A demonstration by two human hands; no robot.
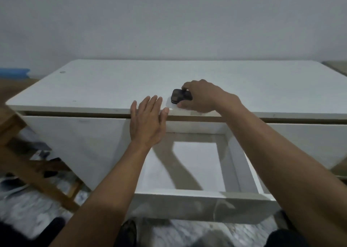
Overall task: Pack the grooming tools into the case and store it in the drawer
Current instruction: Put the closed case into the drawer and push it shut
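A small dark case lies near the front edge of the white cabinet top, partly on a thin white pad. My right hand covers the case's right part, fingers curled over it and thumb at its near side. My left hand hovers flat with fingers spread, just left of the case at the cabinet's front edge, holding nothing. Below both arms the white drawer stands pulled out, and its visible floor is bare. No separate grooming tools are visible.
A wooden rack with shoes stands at the left beside the cabinet. A patterned rug covers the floor. A blue object lies at the far left by the wall. The plain wall rises behind the cabinet.
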